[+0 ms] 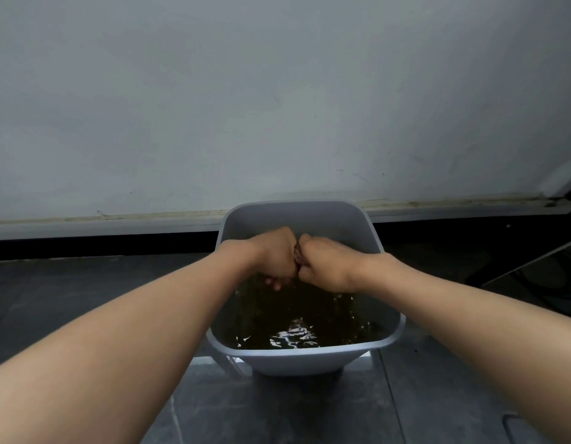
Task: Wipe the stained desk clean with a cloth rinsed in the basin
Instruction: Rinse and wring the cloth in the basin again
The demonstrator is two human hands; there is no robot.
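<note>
A grey square basin (297, 358) stands below me, holding dark brownish rippling water (297, 318). Both my fists meet over its far half. My left hand (274, 257) and my right hand (326, 265) are clenched knuckle to knuckle on a small dark reddish-brown cloth (297, 258). Only a thin strip of the cloth shows between the fists; the rest is hidden inside them. The hands sit just above the water surface. The desk is not in view.
The basin rests on a low white support (226, 363) over a dark grey tiled floor (85, 290). A pale wall (277, 91) with a black skirting strip rises close behind. Dark cables and a slanted bar (534, 264) lie at the right.
</note>
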